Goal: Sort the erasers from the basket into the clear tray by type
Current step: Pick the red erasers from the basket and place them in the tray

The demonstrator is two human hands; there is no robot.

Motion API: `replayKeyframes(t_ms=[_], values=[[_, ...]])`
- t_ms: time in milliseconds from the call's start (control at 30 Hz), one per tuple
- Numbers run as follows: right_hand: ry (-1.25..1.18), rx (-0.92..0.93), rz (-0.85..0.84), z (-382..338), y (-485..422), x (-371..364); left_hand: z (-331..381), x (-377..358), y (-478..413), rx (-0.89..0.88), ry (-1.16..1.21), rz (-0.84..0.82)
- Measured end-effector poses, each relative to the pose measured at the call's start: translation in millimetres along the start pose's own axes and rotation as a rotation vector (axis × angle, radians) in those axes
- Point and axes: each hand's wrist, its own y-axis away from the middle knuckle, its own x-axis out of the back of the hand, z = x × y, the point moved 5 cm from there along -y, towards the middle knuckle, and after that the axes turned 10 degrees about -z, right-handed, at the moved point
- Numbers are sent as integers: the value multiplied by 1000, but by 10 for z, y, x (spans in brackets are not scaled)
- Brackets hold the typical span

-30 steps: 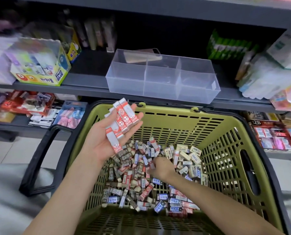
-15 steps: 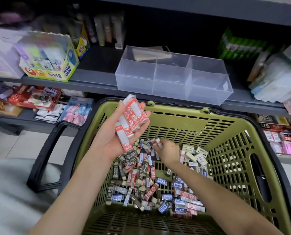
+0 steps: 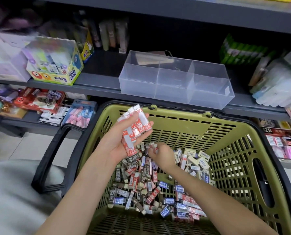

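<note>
The loose erasers (image 3: pixel 141 184) are lying heaped on the floor of the green basket (image 3: pixel 226 141), beneath and just in front of both hands: grey, red and blue sleeves under the wrists, cream ones (image 3: pixel 197 160) just to the right of the right hand. The left hand (image 3: pixel 122 143) is held palm up above the heap, its fingers cupping a stack of red-sleeved erasers (image 3: pixel 138 123) that is fanning out past the fingertips. The right hand (image 3: pixel 163 155) is hovering just right of the left palm, fingers curled and pinching a single eraser (image 3: pixel 152 147), too blurred to tell its type for certain.

Beyond the fingertips of both hands, the clear tray (image 3: pixel 175 85) is sitting on a dark grey shelf (image 3: pixel 98 85), its divided compartments holding no erasers. Left of the tray, a yellow glue box (image 3: pixel 56 68) is standing on the same shelf, with more stationery packed on the shelves around it. The basket's black handle (image 3: pixel 51 158) is lying left of the left forearm, over a pale tiled floor (image 3: pixel 31 146).

A second ago the right hand was buried knuckles-up in the heap; now it is lifted clear and has drawn in toward the left palm. The left hand's stack is sitting more squared up than before.
</note>
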Motion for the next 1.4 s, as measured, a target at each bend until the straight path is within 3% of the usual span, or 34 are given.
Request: replayKeyframes(t_ms=[133, 267, 400, 567, 733, 833, 900, 1100, 1333, 1400], values=[[-686, -39, -151, -224, 315, 565, 4, 53, 2, 8, -321, 172], [-865, 70, -337, -649, 654, 1183, -145, -104, 34, 191, -539, 90], [-793, 179, -260, -930, 750, 1514, -199, -362, 24, 239, -466, -68], [-685, 276, -180, -1169, 641, 1766, 3, -523, -67, 165, -358, -103], [-525, 217, 252, -1114, 175, 2246, 719, -419, -300, -184, -324, -47], [-428, 201, 293, -1078, -137, 2343, 1227, -227, -476, -441, -472, 99], [-355, 156, 275, -1019, -293, 2352, 1446, -102, -614, -522, -515, 174], [-59, 131, 249, -936, -306, 2327, 1397, 111, -997, -337, -432, 143], [-288, 111, 80, -567, 9, 2383, 1058, -26, -795, -164, -501, 44], [-343, 120, 114, -560, -3, 2454, 1074, -72, -787, -183, -527, 54]])
